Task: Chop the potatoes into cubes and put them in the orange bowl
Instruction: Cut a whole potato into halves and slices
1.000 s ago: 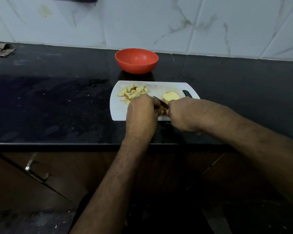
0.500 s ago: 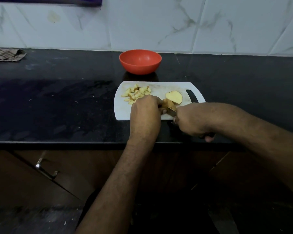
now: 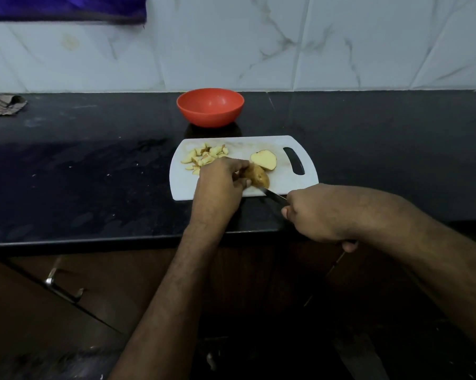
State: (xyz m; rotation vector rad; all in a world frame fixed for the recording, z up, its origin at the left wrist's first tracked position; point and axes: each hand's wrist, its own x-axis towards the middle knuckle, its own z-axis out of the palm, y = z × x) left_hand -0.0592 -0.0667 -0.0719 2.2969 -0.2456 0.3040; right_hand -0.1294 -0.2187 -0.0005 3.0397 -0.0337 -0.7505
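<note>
Black stone counter (image 3: 80,171) runs beneath a marbled tile wall, its front edge just under both forearms. On it, a white cutting board (image 3: 283,185) sits near that edge, with bare counter stretching left and right. The left hand (image 3: 220,185) curls its fingers round a potato half (image 3: 257,175); the right hand (image 3: 316,212) grips a knife (image 3: 272,195) past the board's near edge. Another potato half (image 3: 264,159) and cut potato pieces (image 3: 204,157) lie on the board. Behind it stands the orange bowl (image 3: 210,106).

White marble-veined wall tiles (image 3: 231,42); black stone counter (image 3: 80,174); brown cabinet (image 3: 39,311), metal handle (image 3: 62,286); dim light.
</note>
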